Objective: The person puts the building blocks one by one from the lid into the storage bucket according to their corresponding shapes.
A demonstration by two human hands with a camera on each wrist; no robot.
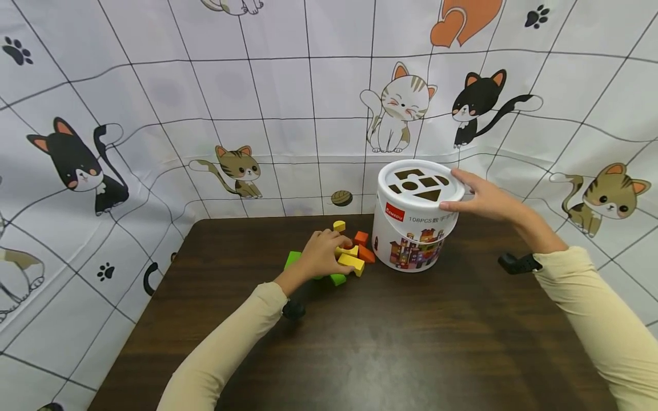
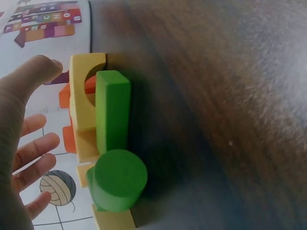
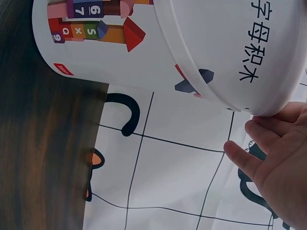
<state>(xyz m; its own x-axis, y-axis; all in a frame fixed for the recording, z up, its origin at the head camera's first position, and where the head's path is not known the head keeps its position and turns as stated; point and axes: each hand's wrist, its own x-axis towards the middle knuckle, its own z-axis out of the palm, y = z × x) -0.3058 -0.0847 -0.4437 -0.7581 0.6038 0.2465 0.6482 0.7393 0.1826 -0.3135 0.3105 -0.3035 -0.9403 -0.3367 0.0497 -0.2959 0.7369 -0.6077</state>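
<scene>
A white lidded bucket (image 1: pixel 411 228) of building blocks stands upright at the back of the table, with shaped holes in its lid (image 1: pixel 418 181). My right hand (image 1: pixel 480 197) touches the right side of the lid's rim, thumb and fingers spread apart. Over a small pile of wooden blocks left of the bucket is my left hand (image 1: pixel 321 254), fingers loosely bent. The left wrist view shows a gap between its fingers and thumb, with nothing held. Closest to that camera are a green cylinder (image 2: pixel 120 179), a green rectangular block (image 2: pixel 112 112) and a yellow arch block (image 2: pixel 84 96). Orange blocks (image 1: pixel 366 254) lie against the bucket.
The dark wooden table (image 1: pixel 401 342) ends at a back edge just behind the bucket and blocks. A white curtain (image 1: pixel 288 85) with cat drawings and grid lines hangs behind it. Dark wrist straps (image 1: pixel 519 264) are on the forearms.
</scene>
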